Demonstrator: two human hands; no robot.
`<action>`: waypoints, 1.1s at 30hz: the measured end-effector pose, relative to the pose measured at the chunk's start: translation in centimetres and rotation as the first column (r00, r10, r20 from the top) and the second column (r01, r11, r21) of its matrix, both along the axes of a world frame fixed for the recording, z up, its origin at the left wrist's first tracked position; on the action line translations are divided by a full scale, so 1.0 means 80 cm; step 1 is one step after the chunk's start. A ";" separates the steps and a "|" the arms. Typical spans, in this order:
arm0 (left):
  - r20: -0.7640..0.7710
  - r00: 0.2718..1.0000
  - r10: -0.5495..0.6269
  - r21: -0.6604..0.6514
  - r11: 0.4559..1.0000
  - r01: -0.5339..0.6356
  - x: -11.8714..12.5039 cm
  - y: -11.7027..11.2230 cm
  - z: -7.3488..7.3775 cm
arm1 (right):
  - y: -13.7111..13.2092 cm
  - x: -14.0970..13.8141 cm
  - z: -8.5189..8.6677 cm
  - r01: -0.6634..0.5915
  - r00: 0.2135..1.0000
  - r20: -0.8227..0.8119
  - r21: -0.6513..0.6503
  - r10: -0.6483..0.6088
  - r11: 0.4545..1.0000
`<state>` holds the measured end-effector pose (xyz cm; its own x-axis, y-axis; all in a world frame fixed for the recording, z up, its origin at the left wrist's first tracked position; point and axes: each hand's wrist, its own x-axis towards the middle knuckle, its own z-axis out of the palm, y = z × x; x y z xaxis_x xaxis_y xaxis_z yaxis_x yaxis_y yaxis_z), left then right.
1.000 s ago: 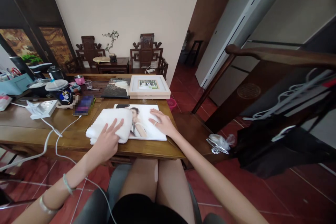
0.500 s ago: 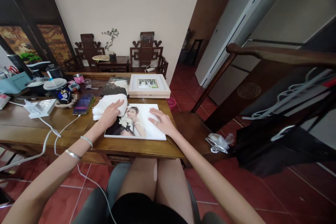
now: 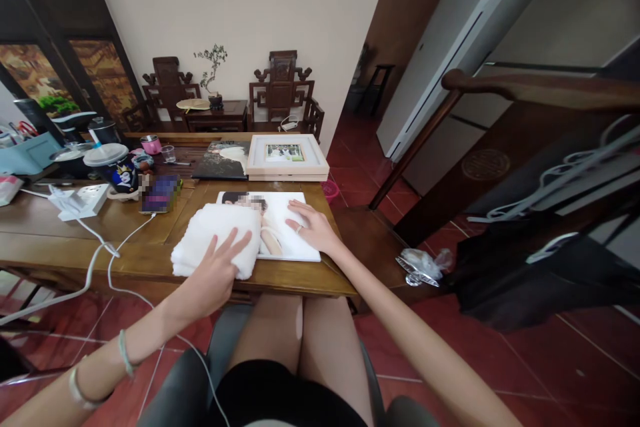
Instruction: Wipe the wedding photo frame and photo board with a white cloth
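Note:
A folded white towel covers the lower left part of a photo panel on the wooden table. My left hand presses on the towel from above, its fingers spread over the cloth near the table's front edge. The panel shows a couple in wedding dress, partly hidden under the towel. On the panel's right side rests my right hand, fingers stretched out and a ring on one of them.
Behind the panel lie a white picture frame and a dark photo album. Farther left are a phone on a cable, a lidded cup and a power strip. A wooden chair stands at the right.
My left hand and the towel have moved down across the panel toward the table's front edge, covering more of the picture's lower left. My right hand keeps its place on the panel.

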<state>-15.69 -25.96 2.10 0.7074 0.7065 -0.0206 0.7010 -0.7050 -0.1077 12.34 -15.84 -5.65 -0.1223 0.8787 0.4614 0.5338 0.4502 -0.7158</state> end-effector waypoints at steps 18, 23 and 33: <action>0.088 0.976 0.198 0.008 0.980 -0.199 0.013 0.152 -0.002 | 0.004 0.002 -0.001 -0.020 0.999 -0.034 -0.048 0.018 0.999; 0.074 0.974 0.216 0.000 0.976 -0.217 0.018 0.048 -0.006 | 0.004 0.000 -0.002 -0.019 0.998 -0.055 -0.051 0.016 0.998; 0.144 0.963 0.227 -0.066 0.973 -0.219 0.036 0.033 0.001 | -0.001 0.001 0.004 -0.024 0.998 -0.062 -0.056 0.020 0.998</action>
<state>-12.82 -23.29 2.15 0.5296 0.8476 0.0345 0.8466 -0.5306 0.0409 12.44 -15.96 -5.31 -0.1148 0.9010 0.4184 0.4787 0.4192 -0.7714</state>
